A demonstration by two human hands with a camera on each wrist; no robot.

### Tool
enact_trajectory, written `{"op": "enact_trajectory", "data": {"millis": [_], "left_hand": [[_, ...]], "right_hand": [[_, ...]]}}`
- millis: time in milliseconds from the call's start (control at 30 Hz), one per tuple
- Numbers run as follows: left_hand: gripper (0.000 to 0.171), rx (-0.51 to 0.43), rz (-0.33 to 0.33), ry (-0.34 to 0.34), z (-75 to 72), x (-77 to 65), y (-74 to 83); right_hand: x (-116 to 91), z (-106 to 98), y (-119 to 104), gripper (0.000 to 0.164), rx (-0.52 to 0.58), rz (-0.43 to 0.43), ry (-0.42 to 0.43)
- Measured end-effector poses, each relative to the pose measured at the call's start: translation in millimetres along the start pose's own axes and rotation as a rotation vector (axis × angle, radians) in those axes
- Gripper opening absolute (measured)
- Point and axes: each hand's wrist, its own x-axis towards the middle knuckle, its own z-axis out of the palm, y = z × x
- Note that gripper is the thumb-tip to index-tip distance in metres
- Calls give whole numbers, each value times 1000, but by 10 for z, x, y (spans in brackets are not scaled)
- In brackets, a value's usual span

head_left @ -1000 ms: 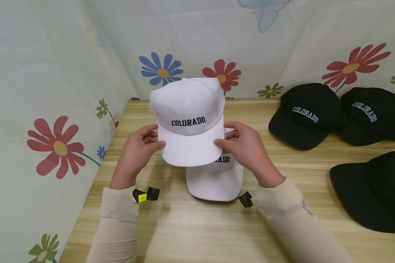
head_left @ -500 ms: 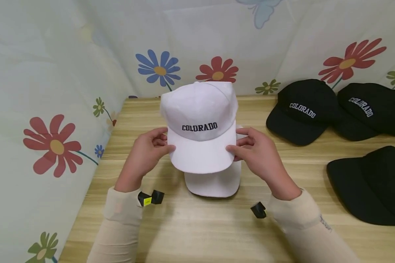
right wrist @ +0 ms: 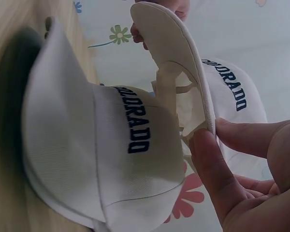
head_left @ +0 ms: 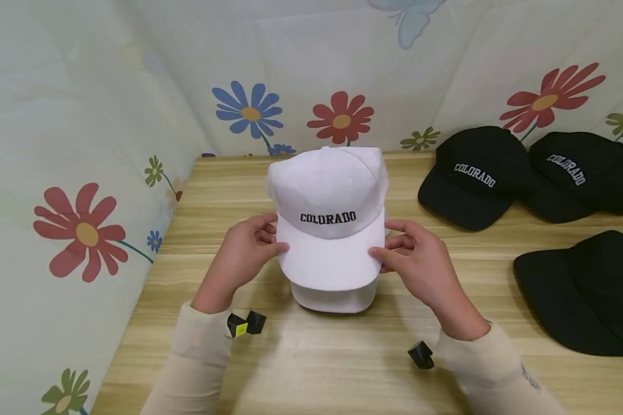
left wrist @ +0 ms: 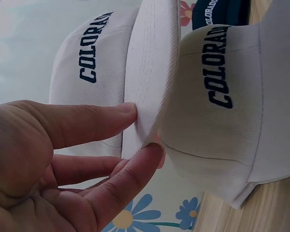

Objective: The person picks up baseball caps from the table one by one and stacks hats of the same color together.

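Both hands hold a white cap [head_left: 328,190] with black COLORADO lettering, its brim toward me. My left hand [head_left: 241,256] pinches the brim's left edge between thumb and fingers. The brim's right edge is pinched by my right hand [head_left: 420,262]. Directly below is another white cap [head_left: 334,301], mostly hidden in the head view except for the front of its brim. Both wrist views show the lower cap's lettering [left wrist: 216,67] and crown [right wrist: 140,164], with the held cap's brim just above that crown. In the right wrist view, the held cap's hollow underside [right wrist: 188,99] shows.
On the right of the wooden table [head_left: 311,369] lie two black COLORADO caps, one [head_left: 475,176] overlapping another [head_left: 584,173]. A third black cap [head_left: 586,294] sits nearer, its brim to the left. A flowered cloth [head_left: 301,69] hangs behind and along the left.
Both hands have moved right and down in the head view, bringing the held white cap over the lower one. The lower cap's lettering is now covered there. The black caps stay put.
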Motion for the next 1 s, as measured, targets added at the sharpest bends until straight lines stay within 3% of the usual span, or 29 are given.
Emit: {"op": "enact_trajectory", "data": {"millis": [233,567,1000], "left_hand": [[58,26,-16,-38,97,-8,-5],[58,58,-57,-72,240,53,-128],[60,88,-54,-113,378,146,-340]], "right_hand": [[-74,11,174,65,10,37,-1],[-76,96,387,62,21,77,0],[-60,230,574,59,-103,88,-6]]}}
